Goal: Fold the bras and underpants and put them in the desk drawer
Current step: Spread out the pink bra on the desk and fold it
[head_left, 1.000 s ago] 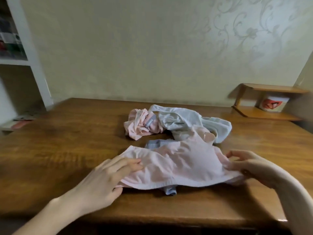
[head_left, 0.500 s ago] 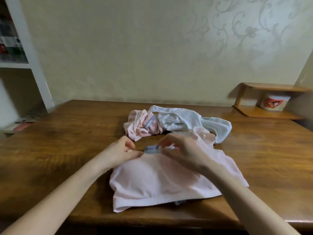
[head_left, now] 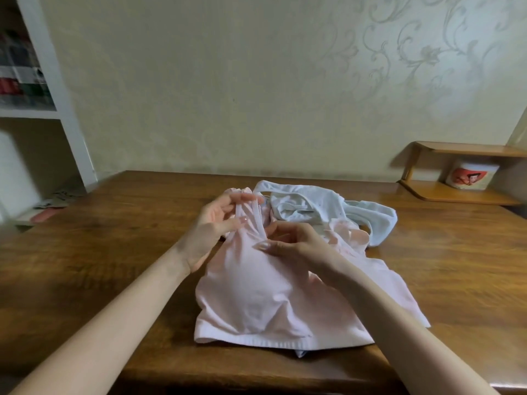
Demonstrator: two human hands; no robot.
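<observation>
A pale pink bra lies on the wooden desk near its front edge, its band toward me. My left hand pinches the bra's shoulder strap and lifts it off the desk. My right hand presses the top of the cup just right of that strap, fingers curled over the fabric. Behind them lies a crumpled white garment, with a bit of another pink piece showing behind my left hand. A grey-blue piece peeks out under the bra's band. No drawer is in view.
A small wooden corner shelf with a white tub stands at the back right of the desk. A white bookshelf rises at the left, with papers beside the desk. The wall runs along the desk's far edge.
Both hands left the bra's sides and came together at its top. The left hand has raised the strap; the bra has slid closer to the front edge.
</observation>
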